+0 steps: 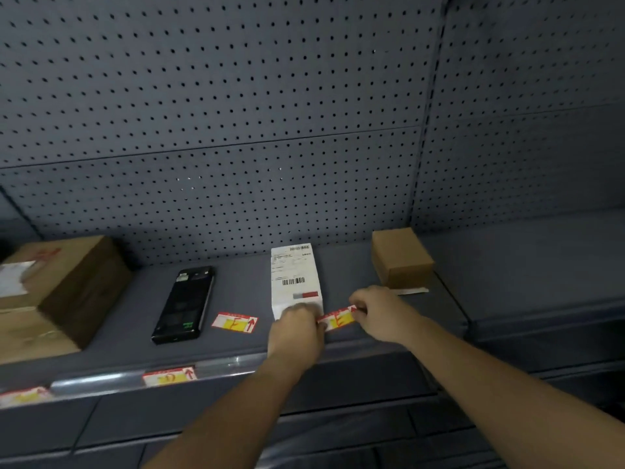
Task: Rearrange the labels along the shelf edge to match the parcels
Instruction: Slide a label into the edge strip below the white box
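Red-yellow labels (234, 322), white parcel (294, 279), grey perforated shelf back (236, 113)

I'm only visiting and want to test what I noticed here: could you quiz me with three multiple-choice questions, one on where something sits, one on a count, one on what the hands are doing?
1. The black handheld device lies:
A. left of the white parcel
B. on the small brown box
C. in a hand

2. Labels in the shelf-edge rail:
A. none
B. two
C. five

3. The label in front of the white parcel is:
A. lying untouched
B. torn apart
C. held by both hands

Answers:
1 A: black handheld device lies left of the white parcel.
2 B: one label, another.
3 C: left hand and right hand pinch the label.
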Action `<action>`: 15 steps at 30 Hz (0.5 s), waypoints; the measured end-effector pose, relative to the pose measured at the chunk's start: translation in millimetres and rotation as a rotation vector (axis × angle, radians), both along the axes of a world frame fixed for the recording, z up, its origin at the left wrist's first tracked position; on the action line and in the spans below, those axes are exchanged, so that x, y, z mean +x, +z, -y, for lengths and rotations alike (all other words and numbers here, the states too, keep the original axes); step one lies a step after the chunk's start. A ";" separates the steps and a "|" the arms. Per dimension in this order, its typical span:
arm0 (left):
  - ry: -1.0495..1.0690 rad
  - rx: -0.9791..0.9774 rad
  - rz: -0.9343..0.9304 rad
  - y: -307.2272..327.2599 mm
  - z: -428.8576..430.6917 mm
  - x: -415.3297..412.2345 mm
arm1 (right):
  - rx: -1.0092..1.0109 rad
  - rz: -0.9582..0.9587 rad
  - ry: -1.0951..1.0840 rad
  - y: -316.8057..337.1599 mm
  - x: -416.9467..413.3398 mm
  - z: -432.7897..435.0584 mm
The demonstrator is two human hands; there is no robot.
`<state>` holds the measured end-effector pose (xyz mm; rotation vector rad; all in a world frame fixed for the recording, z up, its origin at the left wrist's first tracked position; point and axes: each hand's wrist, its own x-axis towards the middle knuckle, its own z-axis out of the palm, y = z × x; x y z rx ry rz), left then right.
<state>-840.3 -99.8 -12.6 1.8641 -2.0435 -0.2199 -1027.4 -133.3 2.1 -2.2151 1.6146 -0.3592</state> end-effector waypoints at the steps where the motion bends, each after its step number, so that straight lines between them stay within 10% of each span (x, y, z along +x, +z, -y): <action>1: 0.007 -0.007 0.013 -1.4 2.0 -1.2 | 0.001 -0.015 0.014 -1.7 -0.2 5.4; 15: 0.034 0.145 -0.043 0.2 6.9 -10.1 | 0.116 -0.087 0.076 1.1 -1.3 14.3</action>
